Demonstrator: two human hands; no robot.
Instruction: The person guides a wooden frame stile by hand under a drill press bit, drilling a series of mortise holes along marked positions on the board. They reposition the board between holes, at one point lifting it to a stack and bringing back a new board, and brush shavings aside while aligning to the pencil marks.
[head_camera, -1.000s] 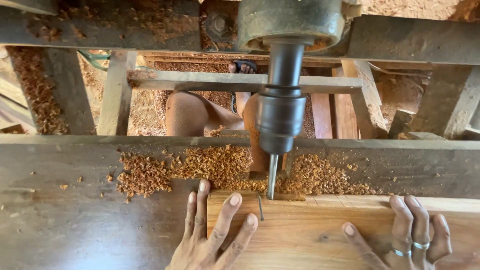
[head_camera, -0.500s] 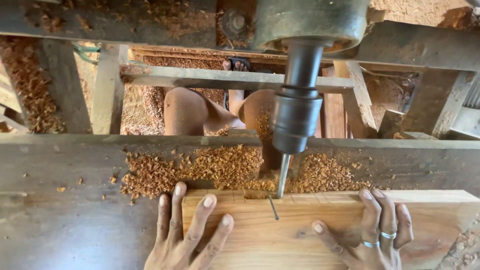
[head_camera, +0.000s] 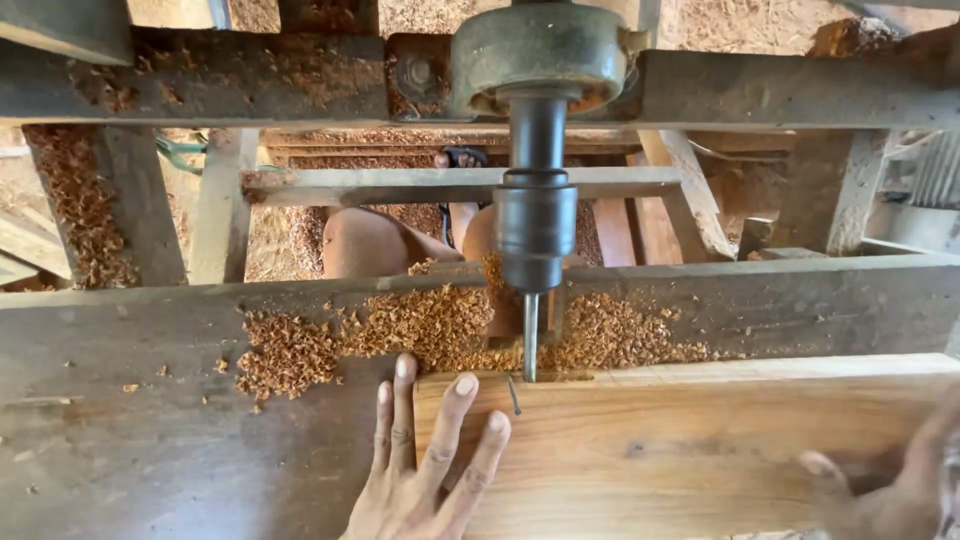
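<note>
One light wooden board (head_camera: 690, 450) lies flat on the grey, worn table (head_camera: 150, 440), along its near edge and running off toward the right. The left hand (head_camera: 425, 470) rests flat at the board's left end, fingers spread apart and gripping nothing: two fingers lie on the table just beside the board, the others on the wood. The right hand (head_camera: 895, 480) is blurred at the lower right, lying over the board; its grip cannot be told.

One drill bit (head_camera: 530, 335) hangs from a dark chuck (head_camera: 536, 225) on a vertical spindle under a round, rusty housing (head_camera: 540, 50). The bit's tip meets the far edge of the board, where a shallow slot (head_camera: 560, 377) is cut. A short dark pencil line (head_camera: 513, 395) marks the board just left of the bit, near the fingertips.

Reddish wood shavings (head_camera: 400, 330) lie heaped on the table behind the board, on both sides of the bit. Beyond the table's far edge, a horizontal wooden rail (head_camera: 400, 183) crosses the frame, and below it show the person's bare knees (head_camera: 365, 240) and one sandalled foot (head_camera: 462, 158) on a shaving-strewn floor.
</note>
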